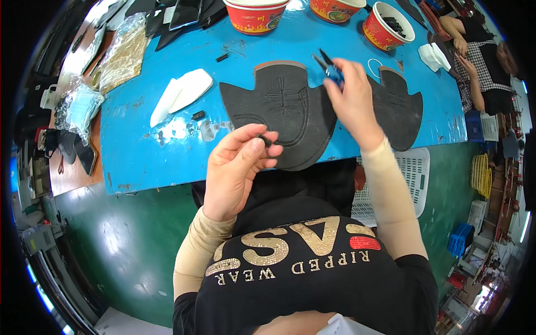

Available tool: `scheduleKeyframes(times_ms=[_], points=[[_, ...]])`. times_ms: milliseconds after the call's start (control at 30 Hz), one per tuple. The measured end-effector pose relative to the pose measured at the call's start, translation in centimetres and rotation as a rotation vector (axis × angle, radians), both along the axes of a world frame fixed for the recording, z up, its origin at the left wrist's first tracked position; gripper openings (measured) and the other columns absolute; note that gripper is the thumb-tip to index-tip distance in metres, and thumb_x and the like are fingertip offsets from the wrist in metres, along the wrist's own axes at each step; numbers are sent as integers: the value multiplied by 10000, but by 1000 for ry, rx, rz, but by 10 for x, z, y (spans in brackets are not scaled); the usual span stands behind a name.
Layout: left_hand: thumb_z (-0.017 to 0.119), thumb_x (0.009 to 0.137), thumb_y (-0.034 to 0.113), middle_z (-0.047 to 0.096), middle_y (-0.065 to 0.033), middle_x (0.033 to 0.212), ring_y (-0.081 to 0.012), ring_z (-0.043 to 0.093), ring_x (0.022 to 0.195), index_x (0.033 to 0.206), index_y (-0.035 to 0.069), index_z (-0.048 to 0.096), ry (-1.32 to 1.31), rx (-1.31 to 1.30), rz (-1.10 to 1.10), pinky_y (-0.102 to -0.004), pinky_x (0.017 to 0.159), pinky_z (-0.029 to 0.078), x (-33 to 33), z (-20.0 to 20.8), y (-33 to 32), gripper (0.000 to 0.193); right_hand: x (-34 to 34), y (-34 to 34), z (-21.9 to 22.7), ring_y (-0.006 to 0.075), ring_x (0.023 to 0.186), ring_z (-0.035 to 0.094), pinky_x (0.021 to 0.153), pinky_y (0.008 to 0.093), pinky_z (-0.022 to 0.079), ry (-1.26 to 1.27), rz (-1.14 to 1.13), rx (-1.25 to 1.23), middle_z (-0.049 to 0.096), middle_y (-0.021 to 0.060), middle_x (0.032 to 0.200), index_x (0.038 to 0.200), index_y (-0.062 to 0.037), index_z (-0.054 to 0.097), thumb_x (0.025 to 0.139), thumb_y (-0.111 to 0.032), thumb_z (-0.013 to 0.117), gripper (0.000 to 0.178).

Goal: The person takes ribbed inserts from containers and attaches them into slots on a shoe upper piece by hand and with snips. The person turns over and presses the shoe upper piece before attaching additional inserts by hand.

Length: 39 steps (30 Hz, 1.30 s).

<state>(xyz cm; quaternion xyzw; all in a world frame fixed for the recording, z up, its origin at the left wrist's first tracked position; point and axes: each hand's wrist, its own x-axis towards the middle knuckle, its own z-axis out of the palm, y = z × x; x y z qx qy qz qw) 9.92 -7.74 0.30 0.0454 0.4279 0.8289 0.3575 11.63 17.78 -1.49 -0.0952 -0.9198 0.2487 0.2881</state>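
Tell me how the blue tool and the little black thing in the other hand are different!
Size: the blue two-pronged tool looks bigger than the small black piece.
Look: the tool shows blue and two pointed tips; the piece shows only black.
Hold: the right hand grips the tool; the left hand pinches the piece.
Both are hand-held.

Left hand (233, 170) pinching small dark piece (264, 140) between thumb and fingers, right hand (354, 100) holding blue-handled snips (334, 72), tips directed forward, large black panel (273, 106) on blue table (139, 159), second black panel (397, 114) to its right, three red tubs (257, 21) beyond.
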Motion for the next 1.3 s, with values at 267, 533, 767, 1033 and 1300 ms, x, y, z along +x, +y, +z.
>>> scheduleKeyframes(times_ms=[267, 533, 767, 1033, 1300], points=[[585, 930, 84, 643, -91, 1055, -168, 630, 911, 1142, 10, 610, -93, 188, 11, -309, 834, 501, 8, -11, 5, 225, -4, 3, 17, 309, 989, 559, 841, 398, 467, 173, -16, 267, 615, 122, 1071, 1036, -55, 643, 752, -91, 715, 295], [607, 888, -19, 628, -71, 1039, -123, 604, 914, 1101, -13, 636, 193, -24, 71, -243, 815, 496, 17, -19, 17, 215, 57, -84, 30, 89, 804, 616, 736, 237, 506, -143, 369, -1169, 639, 42, 885, 978, -8, 567, 834, -36, 694, 194], [612, 859, -80, 600, -97, 1079, -118, 590, 947, 1075, -34, 638, 506, -197, 152, -220, 808, 495, 27, -20, 18, 222, 68, -85, 18, 96, 802, 617, 712, 235, 505, -116, 332, -961, 633, 44, 869, 986, -14, 537, 839, -26, 680, 206], [622, 829, -114, 596, -96, 1070, -133, 580, 976, 1053, -34, 627, 644, -227, 109, -233, 834, 482, 24, -27, 12, 237, 67, -89, 10, 99, 786, 612, 704, 242, 501, -119, 353, -1041, 632, 41, 863, 978, -17, 551, 847, -24, 669, 176], [637, 805, -119, 625, -109, 1034, -161, 593, 924, 1038, -22, 639, 793, -280, 85, -247, 790, 478, 21, -26, 13, 252, 69, -83, 18, 66, 791, 590, 695, 218, 487, -242, 335, -1055, 630, 20, 885, 968, -22, 576, 857, -7, 658, 138]])
